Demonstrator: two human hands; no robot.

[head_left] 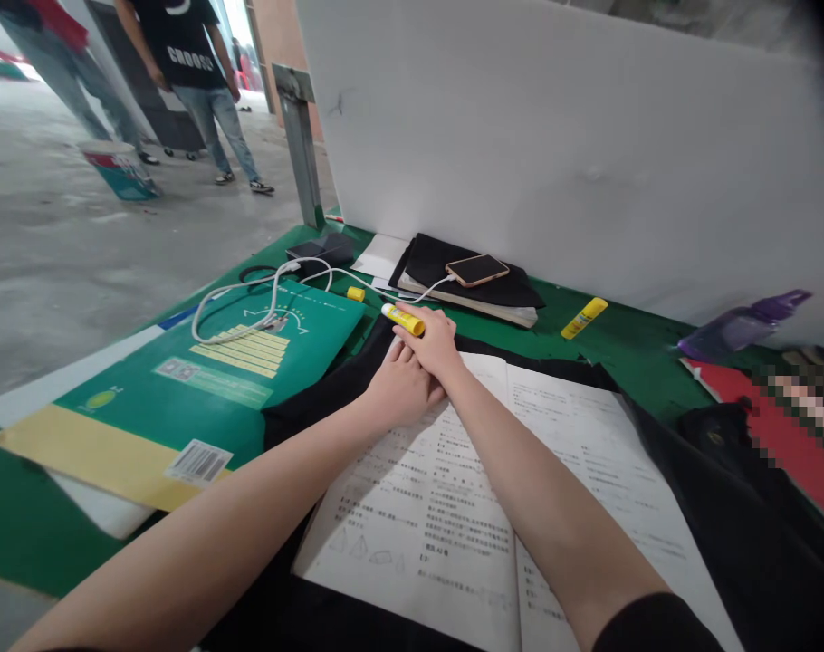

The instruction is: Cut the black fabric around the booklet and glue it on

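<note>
Cylindrical yellow glue stick (404, 319) in right hand (435, 349), over matte open book (493, 507)

Green booklet (201, 380) with barcode label lies left on green table (18, 534). White cable (249, 299) loops across it toward phone (476, 269) sitting on black cloth over a book. Yellow cap (356, 293) nearby. Second glue stick (584, 318) by white partition (554, 136). Purple bottle (742, 324) far right. Two people stand behind.
</note>
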